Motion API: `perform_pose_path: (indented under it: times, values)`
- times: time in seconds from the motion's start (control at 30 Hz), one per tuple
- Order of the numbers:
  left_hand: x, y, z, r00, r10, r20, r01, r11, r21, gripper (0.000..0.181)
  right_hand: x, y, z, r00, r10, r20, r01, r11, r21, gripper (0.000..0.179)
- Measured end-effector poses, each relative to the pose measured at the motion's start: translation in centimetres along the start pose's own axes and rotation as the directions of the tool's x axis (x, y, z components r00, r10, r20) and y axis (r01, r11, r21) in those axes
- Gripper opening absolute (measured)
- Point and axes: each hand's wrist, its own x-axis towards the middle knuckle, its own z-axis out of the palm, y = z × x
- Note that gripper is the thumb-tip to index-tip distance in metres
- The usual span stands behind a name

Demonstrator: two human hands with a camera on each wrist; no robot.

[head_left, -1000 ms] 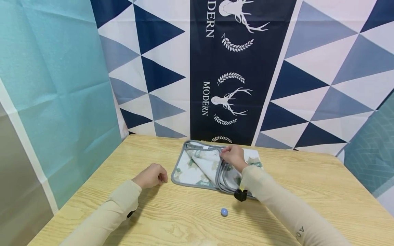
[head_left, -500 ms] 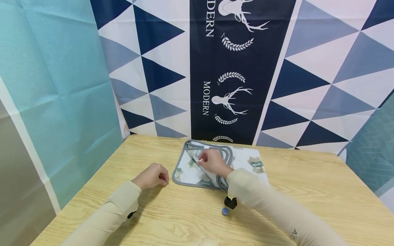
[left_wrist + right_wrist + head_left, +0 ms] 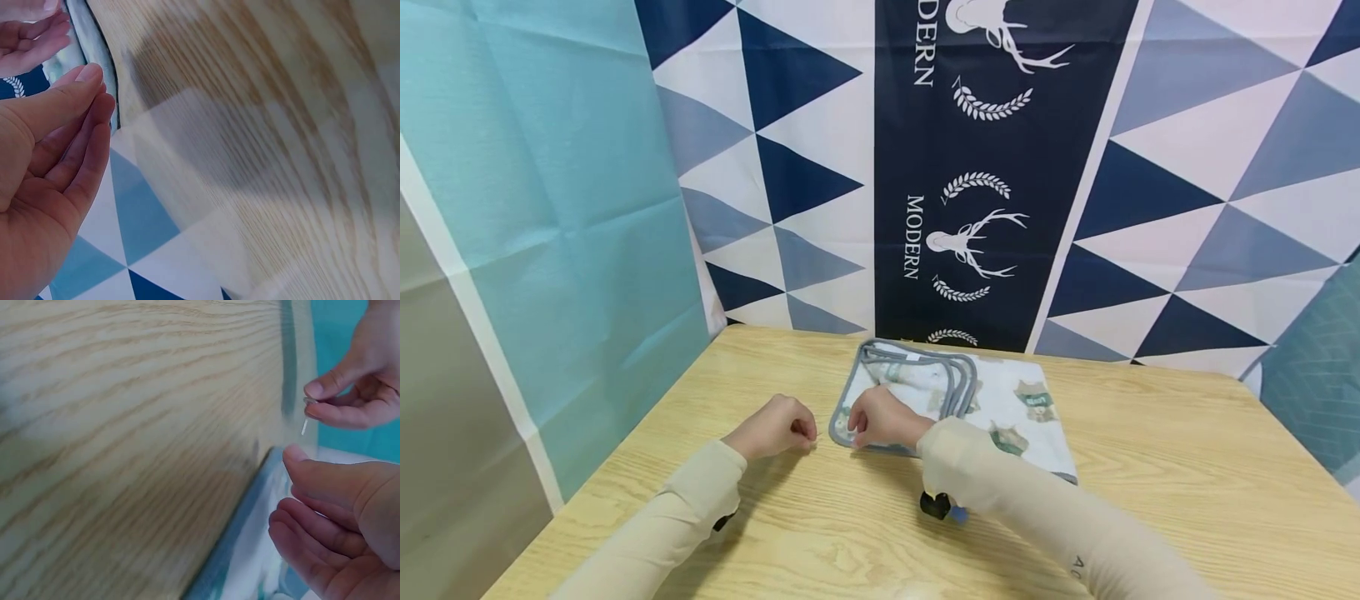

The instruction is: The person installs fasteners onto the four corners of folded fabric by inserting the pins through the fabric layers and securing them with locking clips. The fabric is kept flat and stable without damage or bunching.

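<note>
Patterned backdrop (image 3: 955, 167) behind a wood-grain table (image 3: 1187, 467); teal panel (image 3: 572, 208) well left of the cloth. Landmark: folded cloth (image 3: 977, 400), white, grey-bound, lying near the table's back edge, layers stacked on its left half.

My left hand (image 3: 775, 427): just left of the cloth's front-left corner, thumb and finger pinching a tiny pin-like piece (image 3: 310, 400), clear-headed, thin-stemmed. Too small to identify. My right hand (image 3: 883, 417): at that same corner, fingers bent, thumb slightly apart from them, nothing seen in its grasp. Contact with the cloth: cannot tell.

Risks, as I judge: so fine a pinch could slip if my fingertips roll, and the piece would be hard to find against the grain. If the stem is sharp, bringing my right hand across could prick it. My black wrist unit (image 3: 935, 505) sits just beside a small blue thing (image 3: 958, 514) in front of the cloth; a careless wrist sweep could knock it away.

Room: tight behind the cloth, backdrop close. Bare wood runs wide to the cloth's right and in front; narrower on its left.
</note>
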Motion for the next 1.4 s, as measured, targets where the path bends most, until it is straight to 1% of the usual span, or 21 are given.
perform_pose_path:
  times: [0.13,0.23,0.3,0.4,0.47,0.53,0.57,0.63,0.7,0.73,0.8,0.87,0.93,1.0,1.03,1.07,1.13,1.2,1.3,1.4]
  values:
    - [0.0,0.3,-0.1,1.000,0.000,0.007,0.000,1.000,-0.005,0.007,0.3,-0.3,0.6,1.000,-0.020,0.023,0.020,0.999,-0.030,0.018]
    - [0.1,0.5,-0.1,1.000,-0.001,0.013,0.002,1.000,-0.012,0.007,0.4,-0.3,0.9,0.999,-0.029,0.025,0.031,0.998,-0.053,0.013]
    - [0.2,0.7,0.0,1.000,-0.005,0.013,0.005,1.000,-0.020,0.007,0.5,-0.2,1.0,0.999,-0.053,0.012,0.054,0.996,-0.070,0.009]
    - [0.2,0.9,0.0,1.000,-0.015,0.010,0.015,1.000,-0.026,0.008,0.6,0.0,1.0,0.996,-0.090,-0.022,0.088,0.992,-0.092,0.010]
    - [0.3,1.0,0.0,1.000,-0.014,0.007,0.014,1.000,-0.027,0.008,0.6,0.1,0.8,0.994,-0.097,-0.045,0.094,0.993,-0.072,0.011]
    - [0.3,1.0,0.0,1.000,-0.007,0.004,0.007,0.999,-0.033,0.008,0.6,0.4,0.7,0.996,-0.068,-0.058,0.066,0.997,-0.042,0.011]
    - [0.4,1.1,0.0,1.000,0.000,0.002,0.001,0.999,-0.037,0.008,0.5,0.5,0.6,0.997,-0.040,-0.060,0.039,0.999,-0.015,0.010]
    - [0.6,1.1,0.2,1.000,0.015,-0.002,-0.016,0.999,-0.046,0.007,0.3,0.9,0.3,0.997,0.038,-0.069,-0.035,0.998,0.042,0.010]
    - [0.9,1.1,0.3,1.000,0.026,-0.010,-0.027,0.998,-0.053,0.004,0.2,1.3,0.0,0.987,0.132,-0.087,-0.124,0.988,0.094,0.009]
    - [1.0,1.1,0.4,1.000,0.026,-0.017,-0.027,0.998,-0.060,0.003,0.2,1.4,-0.3,0.979,0.175,-0.107,-0.161,0.979,0.122,0.008]
    - [1.4,1.1,0.6,0.999,0.022,-0.039,-0.025,0.997,-0.070,0.003,0.2,1.7,-0.8,0.954,0.254,-0.157,-0.227,0.959,0.169,0.008]
    - [1.8,1.2,0.7,0.997,0.015,-0.073,-0.020,0.997,-0.080,0.003,0.1,2.0,-1.3,0.924,0.321,-0.206,-0.279,0.937,0.212,0.008]
    - [2.4,1.3,0.9,0.994,-0.008,-0.109,-0.003,0.995,-0.100,0.003,0.1,2.1,-1.8,0.895,0.373,-0.244,-0.315,0.917,0.244,0.007]
    - [2.9,1.5,1.1,0.989,-0.021,-0.145,0.004,0.993,-0.115,0.006,0.0,2.3,-2.2,0.874,0.407,-0.267,-0.340,0.903,0.264,0.007]
    - [3.2,1.6,1.1,0.987,-0.027,-0.161,0.007,0.992,-0.125,0.006,-0.1,2.3,-2.4,0.867,0.419,-0.270,-0.346,0.896,0.278,0.007]
    - [3.5,1.7,1.2,0.984,-0.030,-0.176,0.007,0.992,-0.128,0.006,-0.1,2.4,-2.5,0.863,0.421,-0.278,-0.347,0.895,0.280,0.007]
    - [4.0,2.0,1.4,0.979,-0.031,-0.199,0.004,0.991,-0.132,0.006,-0.3,2.5,-2.7,0.860,0.419,-0.290,-0.341,0.896,0.283,0.007]
    - [4.5,2.1,1.5,0.976,-0.024,-0.217,-0.004,0.992,-0.127,0.007,-0.4,2.5,-2.8,0.862,0.408,-0.300,-0.327,0.901,0.286,0.007]
    - [5.0,2.3,1.7,0.974,-0.024,-0.226,-0.005,0.992,-0.129,0.007,-0.6,2.6,-2.9,0.862,0.393,-0.320,-0.307,0.908,0.287,0.005]
    - [5.5,2.3,1.8,0.972,-0.026,-0.233,-0.006,0.991,-0.136,0.007,-0.7,2.6,-3.2,0.862,0.391,-0.323,-0.303,0.907,0.292,0.005]
